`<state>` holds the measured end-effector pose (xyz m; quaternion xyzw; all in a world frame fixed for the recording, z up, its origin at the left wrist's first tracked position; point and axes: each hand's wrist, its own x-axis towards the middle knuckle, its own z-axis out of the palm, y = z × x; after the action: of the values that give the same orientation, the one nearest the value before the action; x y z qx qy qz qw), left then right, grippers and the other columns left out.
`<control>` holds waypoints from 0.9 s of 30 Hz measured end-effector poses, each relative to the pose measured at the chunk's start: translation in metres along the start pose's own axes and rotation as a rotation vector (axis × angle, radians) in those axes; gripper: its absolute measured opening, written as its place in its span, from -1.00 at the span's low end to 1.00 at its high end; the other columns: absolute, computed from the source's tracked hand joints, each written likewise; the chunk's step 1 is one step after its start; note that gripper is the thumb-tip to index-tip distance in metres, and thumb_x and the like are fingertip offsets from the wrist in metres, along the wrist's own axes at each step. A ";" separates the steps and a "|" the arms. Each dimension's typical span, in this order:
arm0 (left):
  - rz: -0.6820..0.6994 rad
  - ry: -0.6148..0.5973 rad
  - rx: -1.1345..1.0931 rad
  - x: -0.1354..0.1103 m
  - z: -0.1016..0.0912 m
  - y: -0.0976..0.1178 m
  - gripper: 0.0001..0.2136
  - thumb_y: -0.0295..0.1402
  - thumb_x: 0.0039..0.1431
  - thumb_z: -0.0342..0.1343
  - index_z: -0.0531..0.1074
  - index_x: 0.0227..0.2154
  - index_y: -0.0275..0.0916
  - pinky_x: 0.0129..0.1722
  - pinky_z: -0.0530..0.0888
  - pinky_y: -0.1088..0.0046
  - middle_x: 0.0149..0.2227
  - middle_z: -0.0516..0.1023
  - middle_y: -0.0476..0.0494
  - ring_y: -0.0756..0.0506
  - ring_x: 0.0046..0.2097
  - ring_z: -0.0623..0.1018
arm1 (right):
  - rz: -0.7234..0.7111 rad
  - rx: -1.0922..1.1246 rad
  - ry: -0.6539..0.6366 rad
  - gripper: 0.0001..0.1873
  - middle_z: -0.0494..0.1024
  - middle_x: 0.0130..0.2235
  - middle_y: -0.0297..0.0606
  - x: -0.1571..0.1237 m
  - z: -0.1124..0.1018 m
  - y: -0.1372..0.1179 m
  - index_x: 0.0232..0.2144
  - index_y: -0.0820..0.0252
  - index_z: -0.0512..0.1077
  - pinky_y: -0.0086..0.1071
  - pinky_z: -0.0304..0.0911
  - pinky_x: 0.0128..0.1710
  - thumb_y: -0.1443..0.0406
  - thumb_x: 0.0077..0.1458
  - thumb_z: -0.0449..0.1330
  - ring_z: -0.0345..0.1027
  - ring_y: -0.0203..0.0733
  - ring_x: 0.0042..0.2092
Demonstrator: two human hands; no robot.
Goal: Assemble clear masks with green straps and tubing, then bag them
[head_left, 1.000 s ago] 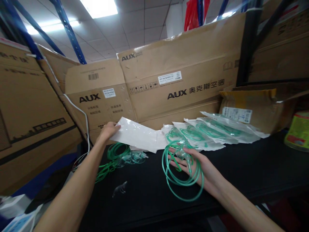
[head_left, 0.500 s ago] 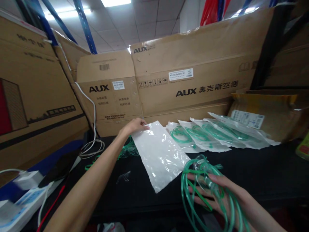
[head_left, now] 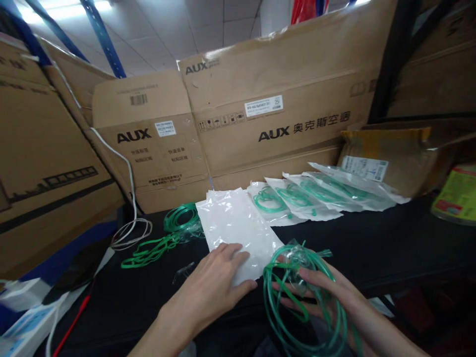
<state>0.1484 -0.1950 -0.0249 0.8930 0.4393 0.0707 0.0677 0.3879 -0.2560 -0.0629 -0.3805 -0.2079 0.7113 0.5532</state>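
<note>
Black table across the bottom of the frame, and at lower right a big messy coil of green tubing, shiny and translucent, with the right hand's fingers half curled around it. Center-bottom there's a glossy white pouch, flat and kinda wrinkly, left hand lying on it, fingers loosely spread. Clear plastic mask bunched into the coil, plus a skinny bright green strap.

The left hand stretches forward, palm down; the right hand cups loosely.
</note>
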 end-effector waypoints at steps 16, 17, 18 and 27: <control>0.089 0.004 0.008 -0.002 0.007 0.000 -0.75 -0.23 0.40 0.07 0.56 0.00 -0.14 0.01 0.53 0.28 0.02 0.64 -0.19 -0.24 0.00 0.65 | 0.114 -0.079 -0.146 -0.50 0.60 0.11 -0.04 -0.004 -0.010 0.008 0.05 0.14 0.51 0.04 0.46 0.07 0.23 0.05 0.44 0.60 0.17 -0.01; 0.077 0.007 0.014 -0.003 0.009 0.000 -0.76 -0.27 0.43 0.03 0.56 -0.03 -0.15 -0.03 0.54 0.30 -0.02 0.66 -0.17 -0.22 -0.03 0.66 | 0.118 -0.082 -0.147 -0.52 0.59 0.12 -0.04 -0.005 -0.009 0.007 0.04 0.15 0.51 0.04 0.46 0.08 0.23 0.06 0.43 0.60 0.16 -0.01; 0.064 0.012 0.019 -0.004 0.010 0.000 -0.76 -0.29 0.45 -0.01 0.56 -0.05 -0.16 -0.07 0.54 0.33 -0.07 0.67 -0.16 -0.21 -0.07 0.67 | 0.120 -0.087 -0.152 -0.53 0.58 0.13 -0.05 -0.006 -0.009 0.006 0.04 0.16 0.51 0.03 0.45 0.08 0.23 0.07 0.42 0.60 0.15 -0.01; -0.052 0.140 -0.158 -0.007 0.016 -0.003 -0.78 -0.30 0.47 -0.09 0.47 -0.09 -0.15 -0.19 0.48 0.45 -0.20 0.68 -0.09 -0.14 -0.17 0.68 | 0.144 -0.167 -0.177 -0.41 0.62 0.08 -0.09 -0.014 -0.001 0.009 0.10 0.10 0.45 0.05 0.45 0.07 0.19 0.02 0.45 0.61 0.15 -0.03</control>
<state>0.1445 -0.1997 -0.0414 0.8661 0.4589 0.1656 0.1087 0.3838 -0.2718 -0.0659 -0.3749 -0.2866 0.7601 0.4467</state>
